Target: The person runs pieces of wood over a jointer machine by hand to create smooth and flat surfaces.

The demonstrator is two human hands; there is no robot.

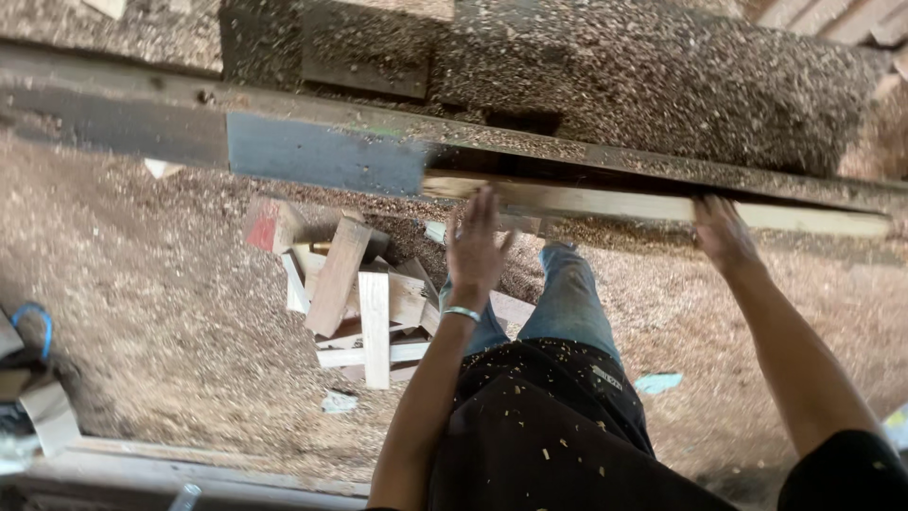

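A long pale wooden plank (pixel 624 205) lies along the edge of a dark, sawdust-covered machine table (pixel 605 85). My left hand (pixel 476 248), with a light bracelet at the wrist, presses flat with fingers spread against the plank near its left end. My right hand (pixel 724 234) rests on the plank farther right, fingers laid over its edge. The plank's left end blurs next to a grey-blue metal fence (pixel 326 154). Neither hand closes around it.
A pile of short wooden offcuts (pixel 364 298) lies on the sawdust-covered floor to the left of my legs. A red-ended block (pixel 265 225) sits beside it. Scraps and a blue loop (pixel 33 317) lie at far left; boards run along the bottom edge.
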